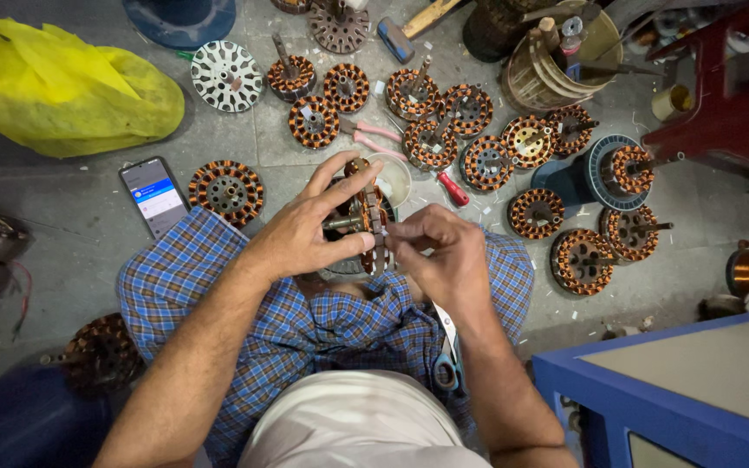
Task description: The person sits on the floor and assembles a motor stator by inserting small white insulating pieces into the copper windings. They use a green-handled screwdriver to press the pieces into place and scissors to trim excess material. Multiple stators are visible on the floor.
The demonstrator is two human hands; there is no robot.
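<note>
Grey floor [71, 225] w/ small white scraps on it. Lots of round motor coils [465, 139] w/ copper wire lie on it, close together near the top & right. One coil [226, 192] sits alone, just beside a phone [155, 196] w/ a lit screen. A silver plate w/ slots [226, 75] is near a big yellow bag [62, 91]. Pink-handled pliers [373, 139] lie between coils. A red-handled tool [453, 188] is next to a white cup [395, 178]. A hammer [409, 28] lies at the top.
</note>
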